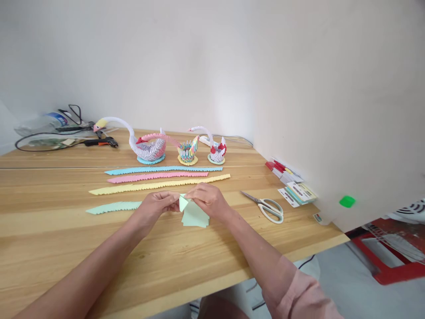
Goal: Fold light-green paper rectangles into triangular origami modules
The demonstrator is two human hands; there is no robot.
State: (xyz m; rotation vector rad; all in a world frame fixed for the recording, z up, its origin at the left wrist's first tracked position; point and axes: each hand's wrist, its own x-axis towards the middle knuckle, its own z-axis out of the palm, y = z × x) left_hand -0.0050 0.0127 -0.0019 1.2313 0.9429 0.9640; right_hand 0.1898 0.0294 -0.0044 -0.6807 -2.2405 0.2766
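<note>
A small folded piece of pale green paper [183, 203] is pinched between my two hands. My left hand [162, 202] grips its left side, fingers closed. On the other side my right hand [207, 199] has its fingertips pressed together at the paper's upper right edge. Just below lies a loose stack of pale green paper sheets [195, 217], partly hidden by the right hand. Left of my left hand runs a row of folded pale green pieces [114, 207], its right end hidden behind that hand. Rows of yellow [159, 184], pink [157, 177] and blue [162, 169] pieces lie beyond.
Scissors [267, 208] lie to the right, near packs of coloured paper [297, 194] by the wall. Folded-paper swans [151, 149] stand at the back. A glue gun [99, 142] with its cord and a plastic bottle [41, 124] occupy the back left. The wooden table's edge [199, 290] is close to me.
</note>
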